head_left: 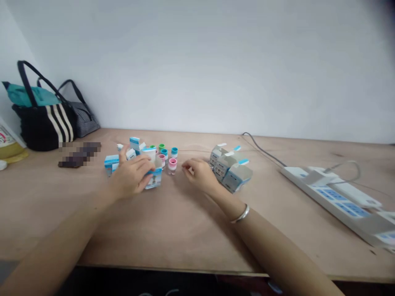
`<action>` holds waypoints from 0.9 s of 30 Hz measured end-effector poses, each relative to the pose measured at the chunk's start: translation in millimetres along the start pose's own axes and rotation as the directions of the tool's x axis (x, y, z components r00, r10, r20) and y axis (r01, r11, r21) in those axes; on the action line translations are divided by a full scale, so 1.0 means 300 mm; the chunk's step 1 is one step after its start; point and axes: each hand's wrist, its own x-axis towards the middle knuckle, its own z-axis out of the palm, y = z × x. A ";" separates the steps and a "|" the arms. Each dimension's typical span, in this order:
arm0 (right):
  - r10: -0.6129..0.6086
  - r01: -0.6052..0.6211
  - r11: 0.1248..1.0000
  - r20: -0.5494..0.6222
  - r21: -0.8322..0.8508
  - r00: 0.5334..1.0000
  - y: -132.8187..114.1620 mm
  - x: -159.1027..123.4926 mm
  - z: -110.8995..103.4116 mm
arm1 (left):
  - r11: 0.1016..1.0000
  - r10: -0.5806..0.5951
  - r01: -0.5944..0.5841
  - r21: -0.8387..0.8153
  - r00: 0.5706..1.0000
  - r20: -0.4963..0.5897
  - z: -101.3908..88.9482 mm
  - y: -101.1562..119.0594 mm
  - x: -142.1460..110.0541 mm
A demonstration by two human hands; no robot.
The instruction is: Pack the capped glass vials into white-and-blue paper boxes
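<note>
My left hand [131, 174] is closed around a small blue and white cardboard box [153, 181] with its top flaps open. More small boxes [111, 161] lie beside and partly behind that hand. Between my hands stand several little jars with clear bases and coloured tops, among them a pink-topped jar [172, 166], a blue-topped jar [174, 152] and a green-topped jar [161, 146]. Just right of the pink one is my right hand [199, 174], its fingers curled and slightly apart, with nothing visible in them. Open-topped cartons [236, 176] stand in a row beyond its wrist.
A white power strip [327, 197] with plugs and a grey cable [265, 150] occupies the right side. At the left are a black striped bag [46, 125], a smaller grey bag [83, 117], a dark pixelated object [78, 156] and a container of yellow liquid [9, 144]. A white wall backs the wooden table [173, 230].
</note>
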 end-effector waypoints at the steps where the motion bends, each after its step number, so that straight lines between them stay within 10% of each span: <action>1: 0.035 -0.035 0.999 -0.006 -0.036 0.999 0.016 0.025 0.003 | 0.998 0.015 -0.015 -0.054 1.000 0.004 0.004 0.023 0.003; 18: 0.097 -0.102 0.988 -0.052 -0.112 0.994 0.061 0.191 0.078 | 0.945 0.075 -0.101 -0.311 0.993 -0.096 0.127 0.141 -0.007; 27: 0.032 0.193 0.911 -0.531 0.363 0.847 -0.061 0.042 -0.086 | 0.987 0.042 -0.060 -0.152 0.992 -0.119 0.121 0.172 0.001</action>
